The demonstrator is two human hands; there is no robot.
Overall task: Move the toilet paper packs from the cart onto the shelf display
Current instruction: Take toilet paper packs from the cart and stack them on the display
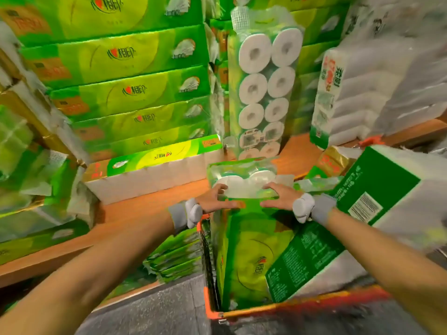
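Observation:
A tall green toilet paper pack (pixel 244 250) stands upright in the orange-rimmed cart (pixel 254 311). My left hand (pixel 214 198) and my right hand (pixel 277 195) grip its top end from either side, where white rolls show through the wrap. Beside it in the cart leans a dark green and white pack (pixel 343 228), tilted to the right. On the wooden shelf (pixel 145 206) another roll pack (pixel 262 88) stands upright just beyond my hands, and a long green pack (pixel 154 168) lies flat to its left.
Stacked green packs (pixel 125 68) fill the back of the shelf. White wrapped packs (pixel 377 93) pile up at the right. More green packs (pixel 33 177) crowd the left side, and flat green packets (pixel 174 252) lie below the shelf edge. Grey floor (pixel 157 308) shows beneath.

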